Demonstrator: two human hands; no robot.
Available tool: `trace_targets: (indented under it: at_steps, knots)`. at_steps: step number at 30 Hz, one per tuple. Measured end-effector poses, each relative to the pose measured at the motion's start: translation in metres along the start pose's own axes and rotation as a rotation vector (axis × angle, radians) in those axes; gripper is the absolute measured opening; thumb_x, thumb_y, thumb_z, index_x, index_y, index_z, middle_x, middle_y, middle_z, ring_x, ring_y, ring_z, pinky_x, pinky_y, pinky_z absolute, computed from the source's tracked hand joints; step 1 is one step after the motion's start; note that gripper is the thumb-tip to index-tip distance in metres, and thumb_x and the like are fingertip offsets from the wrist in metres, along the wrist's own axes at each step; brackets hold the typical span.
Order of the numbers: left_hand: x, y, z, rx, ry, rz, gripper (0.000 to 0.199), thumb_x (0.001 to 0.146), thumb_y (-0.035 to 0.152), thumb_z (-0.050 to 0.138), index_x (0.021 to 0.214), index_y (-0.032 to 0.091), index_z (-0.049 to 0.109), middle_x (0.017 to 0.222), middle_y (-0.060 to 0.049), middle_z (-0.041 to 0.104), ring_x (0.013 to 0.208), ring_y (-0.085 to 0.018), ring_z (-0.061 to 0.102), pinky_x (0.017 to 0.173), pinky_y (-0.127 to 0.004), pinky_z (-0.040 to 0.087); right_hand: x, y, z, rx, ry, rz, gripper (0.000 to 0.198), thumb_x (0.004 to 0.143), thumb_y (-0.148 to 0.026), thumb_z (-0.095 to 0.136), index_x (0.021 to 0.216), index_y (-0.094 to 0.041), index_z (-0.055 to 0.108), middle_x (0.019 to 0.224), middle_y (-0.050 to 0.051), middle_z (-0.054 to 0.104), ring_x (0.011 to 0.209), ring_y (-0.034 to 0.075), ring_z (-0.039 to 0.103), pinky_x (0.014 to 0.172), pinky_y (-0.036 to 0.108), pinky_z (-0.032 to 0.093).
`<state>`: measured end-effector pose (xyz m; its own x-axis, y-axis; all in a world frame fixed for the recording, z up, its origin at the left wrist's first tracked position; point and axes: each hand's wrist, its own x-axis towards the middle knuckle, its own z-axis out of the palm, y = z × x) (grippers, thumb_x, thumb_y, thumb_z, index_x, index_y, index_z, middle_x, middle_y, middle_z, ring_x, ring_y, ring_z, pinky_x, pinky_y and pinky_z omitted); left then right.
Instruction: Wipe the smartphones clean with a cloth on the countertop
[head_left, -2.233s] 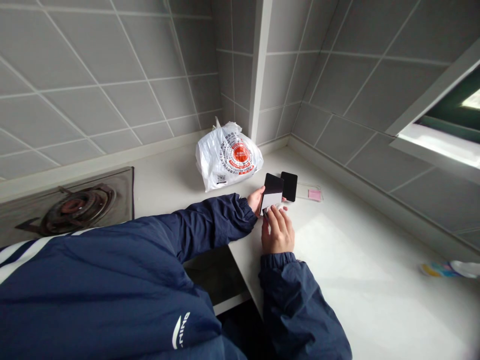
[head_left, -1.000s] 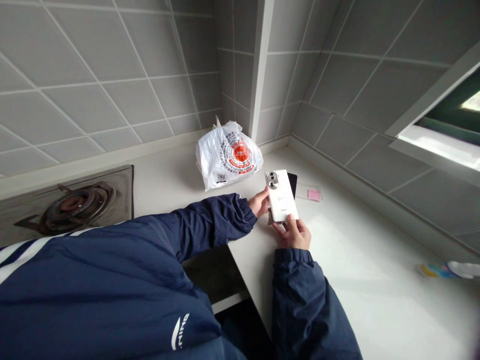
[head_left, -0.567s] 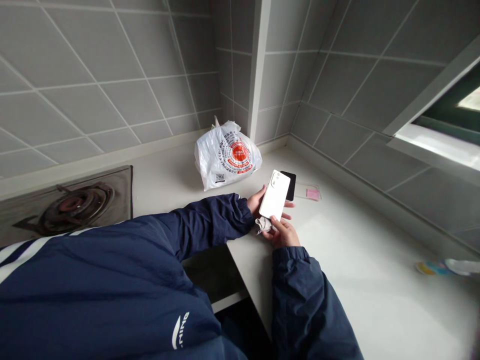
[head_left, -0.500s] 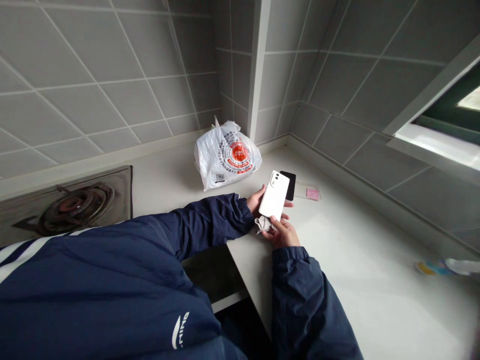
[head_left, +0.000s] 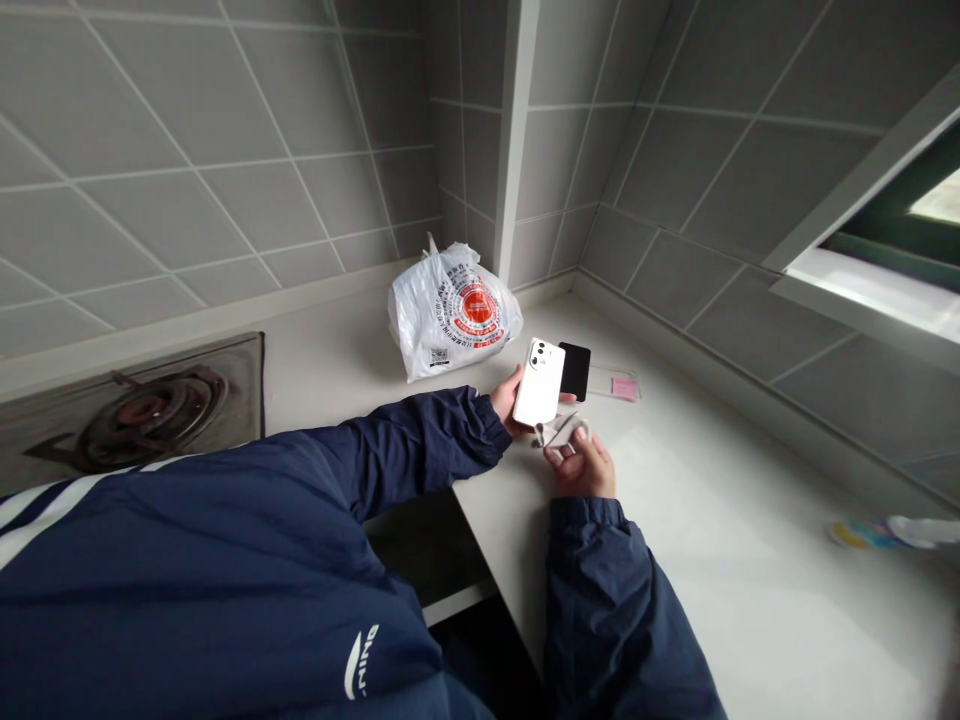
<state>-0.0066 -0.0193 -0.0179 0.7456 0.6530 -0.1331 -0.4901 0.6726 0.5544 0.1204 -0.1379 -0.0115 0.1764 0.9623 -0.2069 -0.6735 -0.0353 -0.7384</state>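
A white smartphone (head_left: 538, 385) is tilted above the counter, its back with the camera lenses facing up. My left hand (head_left: 508, 398) grips it from the left and beneath, with some fingertips showing past its right edge. Just below the phone's lower end, my right hand (head_left: 583, 466) pinches a crumpled greyish-white cloth (head_left: 561, 430). The cloth is close to the phone; whether they touch I cannot tell. Behind the phone lies a flat black rectangular object (head_left: 575, 372). Beside that is a clear phone case (head_left: 604, 377) with a pink patch (head_left: 624, 388) on it.
A white plastic bag (head_left: 454, 315) with red and black print stands near the corner. To the left is a gas burner (head_left: 146, 410). A blurred blue-and-yellow packet (head_left: 862, 534) lies far right on the pale counter (head_left: 720, 520). An open dark cabinet (head_left: 427, 550) gapes below.
My right hand has let go of the phone's lower edge and drawn right with the cloth, which is now more spread out. The phone has shifted slightly left and stands a little more upright.
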Motion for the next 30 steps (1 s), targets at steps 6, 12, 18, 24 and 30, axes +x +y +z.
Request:
trace_targets:
  at_steps: [6,12,18,24,30]
  knots:
    - [0.002,-0.003,-0.003,-0.003,0.038,-0.024,0.085,0.097,0.070,0.014,0.157,0.015,0.038,0.130,-0.025,0.065,0.107,-0.037,0.069,0.093,-0.057,0.048,0.002,-0.006,0.007,-0.146,0.188,-0.321,0.031,0.076,-0.046,0.083,0.094,-0.022,0.078,0.098,0.004,0.077,0.091,0.022,0.074,0.080,0.042,0.064]
    - [0.000,-0.003,-0.001,0.026,0.042,-0.062,0.086,0.096,0.072,0.016,0.157,0.016,0.040,0.140,-0.026,0.058,0.104,-0.036,0.069,0.095,-0.059,0.046,-0.002,-0.022,0.007,-1.150,0.165,-0.879,0.034,0.095,-0.048,0.062,0.105,-0.023,0.082,0.100,0.009,0.073,0.094,0.022,0.066,0.089,0.039,0.053]
    - [0.001,-0.004,-0.001,0.059,0.028,-0.047,0.087,0.097,0.072,0.015,0.156,0.012,0.040,0.139,-0.028,0.059,0.099,-0.034,0.070,0.086,-0.048,0.051,-0.001,-0.057,-0.007,-1.482,0.079,-0.873,0.046,0.095,-0.060,0.054,0.090,-0.024,0.083,0.084,0.006,0.073,0.075,0.018,0.065,0.070,0.030,0.047]
    - [-0.002,0.000,0.000,0.097,-0.059,-0.064,0.086,0.095,0.072,0.008,0.152,0.018,0.042,0.140,-0.025,0.059,0.081,-0.033,0.072,0.080,-0.055,0.051,0.001,-0.072,-0.022,-1.391,0.305,-0.531,0.062,0.084,-0.076,0.055,0.062,-0.019,0.067,0.048,0.000,0.053,0.049,0.014,0.048,0.052,0.027,0.036]
    - [-0.003,0.002,0.004,0.092,-0.041,-0.093,0.085,0.095,0.072,0.005,0.145,0.018,0.049,0.136,-0.022,0.062,0.081,-0.032,0.071,0.083,-0.056,0.050,0.006,-0.063,-0.014,-0.466,0.431,-0.104,0.049,0.060,-0.062,0.082,0.069,-0.018,0.062,0.050,-0.004,0.054,0.044,0.013,0.052,0.038,0.024,0.042]
